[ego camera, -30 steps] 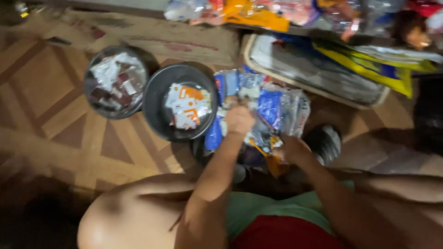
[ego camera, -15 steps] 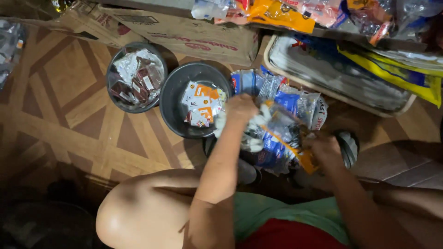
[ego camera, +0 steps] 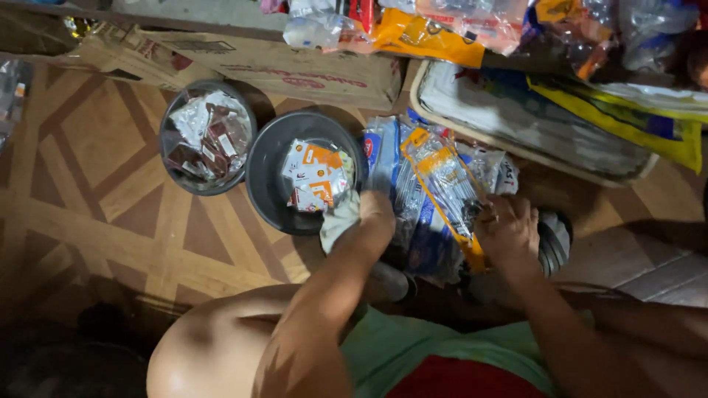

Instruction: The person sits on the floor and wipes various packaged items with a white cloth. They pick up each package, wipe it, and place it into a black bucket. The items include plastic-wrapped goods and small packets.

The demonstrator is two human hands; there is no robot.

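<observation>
Left hand (ego camera: 375, 212) grips the near edge of a pile of clear plastic packets (ego camera: 435, 195), fingers closed on it; right hand (ego camera: 507, 232) pinches the pile's right side by an orange strip. Pile sits on the floor before the knees. Just left: dark bowl (ego camera: 269, 188) holding orange-white sachets (ego camera: 317, 175), then a bowl of brown sachets (ego camera: 206, 136). Tray (ego camera: 531, 151) behind.

- Left hand (ego camera: 376, 210): fingers hidden behind the sachet strip (ego camera: 442, 191).
- Right hand's (ego camera: 509, 232) grip blurred.
- Tray (ego camera: 472, 133) beyond the strip: far end buried under bags.
</observation>
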